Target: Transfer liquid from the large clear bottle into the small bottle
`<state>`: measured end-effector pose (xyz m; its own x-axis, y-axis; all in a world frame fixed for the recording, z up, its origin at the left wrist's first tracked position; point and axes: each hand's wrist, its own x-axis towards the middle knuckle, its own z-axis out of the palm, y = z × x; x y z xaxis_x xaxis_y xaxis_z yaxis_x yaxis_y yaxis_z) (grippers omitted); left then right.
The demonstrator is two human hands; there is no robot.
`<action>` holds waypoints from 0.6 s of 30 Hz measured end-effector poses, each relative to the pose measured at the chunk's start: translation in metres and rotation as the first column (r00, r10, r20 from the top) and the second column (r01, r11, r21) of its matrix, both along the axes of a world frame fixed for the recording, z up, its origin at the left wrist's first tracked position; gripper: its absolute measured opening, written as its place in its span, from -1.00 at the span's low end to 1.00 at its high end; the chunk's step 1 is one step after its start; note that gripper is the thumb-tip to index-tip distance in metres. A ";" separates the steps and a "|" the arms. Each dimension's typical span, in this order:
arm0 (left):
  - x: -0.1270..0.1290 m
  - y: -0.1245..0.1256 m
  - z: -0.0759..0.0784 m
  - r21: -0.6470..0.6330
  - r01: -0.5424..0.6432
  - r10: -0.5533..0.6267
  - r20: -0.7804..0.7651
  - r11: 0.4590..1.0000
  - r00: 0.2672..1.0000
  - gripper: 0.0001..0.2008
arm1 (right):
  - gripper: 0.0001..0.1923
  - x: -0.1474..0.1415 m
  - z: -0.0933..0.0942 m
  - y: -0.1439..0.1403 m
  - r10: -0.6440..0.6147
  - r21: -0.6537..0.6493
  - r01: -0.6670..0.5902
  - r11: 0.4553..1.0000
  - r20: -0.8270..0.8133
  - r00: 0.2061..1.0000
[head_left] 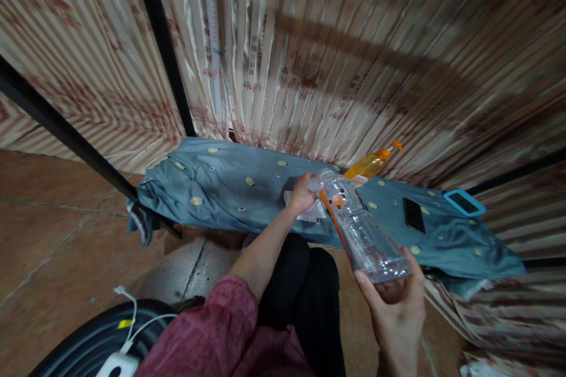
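Head view is looking down on a seated person, and the right hand [398, 306] is gripping the base of a clear plastic bottle [360, 227], fingers wrapping around its bottom end. That bottle is empty by the look of it and is tilting away from the body, neck pointing up and left over the blue-grey cloth [230, 188]. Out at the neck, the left hand [303, 191] is closing its fingers around the bottle's cap [315, 184], grip clenched on it, with the arm reaching forward from a dark red sleeve [221, 330]. An orange strip of label is running down the side of the bottle.

Just under the left hand, a crumpled white tissue [309, 212] is lying on the cloth. Behind the clear bottle, an orange bottle [371, 164] with an orange spout is lying on its side near the striped curtain [331, 53]. To the right, a black phone [414, 215] is lying flat on the cloth, and further right a second device in a light blue case [464, 202] is sitting at the edge, well apart from both hands. Down at the lower left, a white charger [117, 363] with its cable is resting on a black curved object whose kind cannot be told.
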<state>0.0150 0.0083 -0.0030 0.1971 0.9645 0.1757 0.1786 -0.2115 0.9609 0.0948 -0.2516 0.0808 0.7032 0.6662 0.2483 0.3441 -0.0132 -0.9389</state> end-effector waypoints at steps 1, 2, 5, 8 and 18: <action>0.000 0.000 0.000 -0.001 0.001 -0.001 0.005 1.000 1.000 -0.63 | 0.20 0.000 -0.001 0.000 0.002 0.003 -0.002 1.000 0.004 1.000; 0.000 0.000 -0.001 -0.004 0.000 0.000 0.008 1.000 1.000 -0.63 | 0.19 0.001 -0.001 0.000 0.006 0.007 -0.006 1.000 0.008 1.000; 0.000 0.000 -0.001 -0.009 0.002 -0.002 0.004 1.000 1.000 -0.61 | 0.18 0.001 -0.003 0.000 0.015 0.012 -0.016 1.000 0.009 1.000; 0.000 0.000 -0.001 0.002 0.003 -0.003 -0.006 1.000 1.000 -0.62 | 0.18 0.002 -0.003 0.000 0.024 0.012 -0.024 1.000 0.001 1.000; -0.001 -0.002 0.002 -0.010 0.003 -0.003 0.008 1.000 1.000 -0.62 | 0.22 0.000 0.000 0.001 0.019 0.013 -0.018 1.000 -0.032 0.999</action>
